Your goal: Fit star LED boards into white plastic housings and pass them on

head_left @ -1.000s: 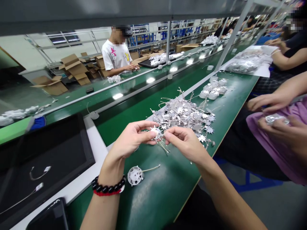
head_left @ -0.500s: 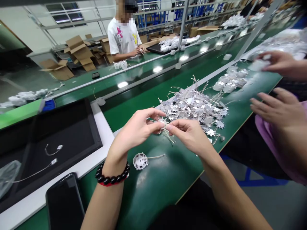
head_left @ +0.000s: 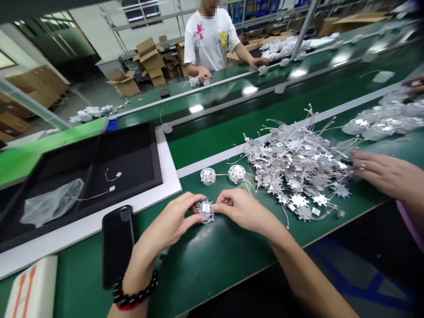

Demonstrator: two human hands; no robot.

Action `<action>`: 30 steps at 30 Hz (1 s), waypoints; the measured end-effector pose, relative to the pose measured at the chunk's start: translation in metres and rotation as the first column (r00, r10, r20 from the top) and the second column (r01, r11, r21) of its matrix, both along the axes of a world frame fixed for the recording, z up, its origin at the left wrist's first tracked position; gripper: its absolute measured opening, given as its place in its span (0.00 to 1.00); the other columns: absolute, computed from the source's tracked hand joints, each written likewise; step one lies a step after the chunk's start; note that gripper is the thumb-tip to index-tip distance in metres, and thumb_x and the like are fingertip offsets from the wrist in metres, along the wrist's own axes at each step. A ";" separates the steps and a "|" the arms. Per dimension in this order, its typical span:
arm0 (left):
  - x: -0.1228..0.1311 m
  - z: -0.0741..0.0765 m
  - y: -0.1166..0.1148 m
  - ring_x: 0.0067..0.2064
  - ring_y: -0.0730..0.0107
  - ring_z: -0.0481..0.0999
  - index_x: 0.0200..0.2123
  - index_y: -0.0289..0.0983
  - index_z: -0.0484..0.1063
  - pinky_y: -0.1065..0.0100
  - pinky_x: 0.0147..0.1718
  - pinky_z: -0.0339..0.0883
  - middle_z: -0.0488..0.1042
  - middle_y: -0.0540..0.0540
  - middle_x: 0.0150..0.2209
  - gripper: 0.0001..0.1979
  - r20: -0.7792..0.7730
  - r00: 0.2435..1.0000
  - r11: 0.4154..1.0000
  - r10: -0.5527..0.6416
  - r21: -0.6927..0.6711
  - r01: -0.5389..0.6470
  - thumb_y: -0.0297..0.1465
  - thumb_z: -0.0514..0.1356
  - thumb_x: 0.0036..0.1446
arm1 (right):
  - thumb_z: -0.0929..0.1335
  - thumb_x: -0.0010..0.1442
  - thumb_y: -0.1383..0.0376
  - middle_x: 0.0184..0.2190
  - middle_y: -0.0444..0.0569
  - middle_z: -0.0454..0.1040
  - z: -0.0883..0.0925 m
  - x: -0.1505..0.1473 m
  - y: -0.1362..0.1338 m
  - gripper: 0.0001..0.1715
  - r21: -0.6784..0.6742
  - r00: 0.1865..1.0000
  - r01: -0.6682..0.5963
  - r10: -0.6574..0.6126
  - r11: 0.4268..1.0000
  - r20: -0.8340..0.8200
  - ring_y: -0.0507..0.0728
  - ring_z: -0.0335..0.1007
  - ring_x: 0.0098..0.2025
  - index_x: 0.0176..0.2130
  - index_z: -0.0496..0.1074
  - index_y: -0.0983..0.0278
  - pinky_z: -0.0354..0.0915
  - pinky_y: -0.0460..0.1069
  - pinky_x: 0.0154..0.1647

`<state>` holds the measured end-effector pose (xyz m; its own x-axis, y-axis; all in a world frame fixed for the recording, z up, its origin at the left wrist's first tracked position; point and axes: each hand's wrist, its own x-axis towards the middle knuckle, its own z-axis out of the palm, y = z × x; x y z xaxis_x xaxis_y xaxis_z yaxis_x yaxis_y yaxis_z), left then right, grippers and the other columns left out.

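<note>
Between the fingers and thumb of my left hand [head_left: 180, 216] is a round white plastic part [head_left: 209, 219], resting at the green tabletop. A star-shaped metal plate [head_left: 206, 207] with a small white block lies on top of it. My right hand [head_left: 240, 210] pinches at the right edge of this part; its exact hold there is partly hidden. Just behind my hands, two similar round parts, one at left [head_left: 208, 176] and one at right [head_left: 236, 173], lie on the table with thin wires. A heap of star-shaped metal plates with wires [head_left: 294, 154] spreads to the right.
A black phone [head_left: 117, 247] lies left of my hands, beside a white-edged black tray [head_left: 132, 154] holding a plastic bag [head_left: 53, 203]. A co-worker's hand [head_left: 380, 174] touches the heap's right side. Across the belt [head_left: 205, 137] another person [head_left: 212, 39] handles white parts.
The view has swung left. My hands have come away from the heap's edge and hold a round part nearer me. Two round parts now show behind them. The co-worker's hand has reached the heap.
</note>
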<state>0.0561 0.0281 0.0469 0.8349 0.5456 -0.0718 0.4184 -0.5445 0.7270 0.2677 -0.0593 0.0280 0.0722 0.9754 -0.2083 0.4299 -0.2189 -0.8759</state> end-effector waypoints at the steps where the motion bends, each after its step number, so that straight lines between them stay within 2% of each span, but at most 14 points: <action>1: -0.003 -0.005 0.000 0.45 0.68 0.75 0.54 0.47 0.70 0.67 0.46 0.67 0.73 0.52 0.44 0.15 -0.011 1.000 1.000 -0.001 -0.005 0.001 0.33 0.64 0.65 | 0.71 0.60 0.59 0.27 0.44 0.77 -0.001 -0.002 0.000 0.10 -0.019 0.999 -0.010 0.010 1.000 0.032 0.54 0.67 0.31 0.30 0.76 0.62 0.54 0.48 0.31; 5: -0.011 -0.023 0.000 0.51 0.64 0.74 0.53 0.48 0.70 0.65 0.50 0.65 0.70 0.50 0.51 0.14 -0.036 0.999 1.000 0.008 -0.016 -0.008 0.35 0.64 0.65 | 0.71 0.61 0.58 0.29 0.44 0.78 -0.007 -0.008 0.001 0.11 -0.069 0.992 -0.037 0.045 0.997 0.121 0.54 0.68 0.32 0.29 0.74 0.61 0.52 0.48 0.32; 10: -0.014 -0.035 0.002 0.53 0.63 0.73 0.55 0.49 0.69 0.63 0.54 0.64 0.70 0.50 0.53 0.15 -0.043 0.999 0.998 0.033 -0.053 -0.035 0.35 0.63 0.66 | 0.70 0.61 0.57 0.29 0.43 0.77 -0.009 -0.009 0.007 0.12 -0.129 0.980 -0.044 0.067 0.991 0.185 0.54 0.67 0.31 0.29 0.73 0.61 0.51 0.48 0.31; 18: -0.017 -0.047 0.002 0.56 0.61 0.73 0.57 0.50 0.69 0.61 0.57 0.67 0.72 0.49 0.56 0.18 -0.003 0.999 0.995 0.041 -0.087 -0.041 0.35 0.64 0.65 | 0.69 0.62 0.55 0.26 0.42 0.76 -0.006 -0.006 0.010 0.15 -0.193 0.971 -0.070 0.112 0.979 0.213 0.53 0.65 0.29 0.27 0.71 0.60 0.50 0.48 0.30; 23: -0.017 -0.049 0.001 0.57 0.58 0.74 0.58 0.47 0.71 0.57 0.58 0.69 0.73 0.45 0.57 0.18 0.038 0.998 0.995 0.049 -0.090 -0.046 0.36 0.63 0.66 | 0.69 0.62 0.56 0.26 0.43 0.75 -0.005 -0.007 0.011 0.15 -0.209 0.966 -0.085 0.131 0.974 0.221 0.53 0.65 0.29 0.27 0.71 0.60 0.49 0.48 0.30; 30: -0.017 -0.054 0.000 0.55 0.58 0.77 0.54 0.45 0.73 0.57 0.57 0.72 0.76 0.46 0.55 0.17 0.076 0.994 0.995 0.083 -0.055 -0.079 0.35 0.66 0.63 | 0.69 0.61 0.55 0.25 0.44 0.75 -0.005 -0.006 0.015 0.16 -0.208 0.967 -0.091 0.136 0.974 0.214 0.54 0.65 0.27 0.26 0.70 0.61 0.50 0.49 0.28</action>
<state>0.0393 0.0278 -0.0072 0.7922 0.6091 -0.0375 0.4002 -0.4722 0.7854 0.2616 -0.0439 0.0228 0.0299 0.9219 -0.3862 0.6429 -0.3136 -0.6988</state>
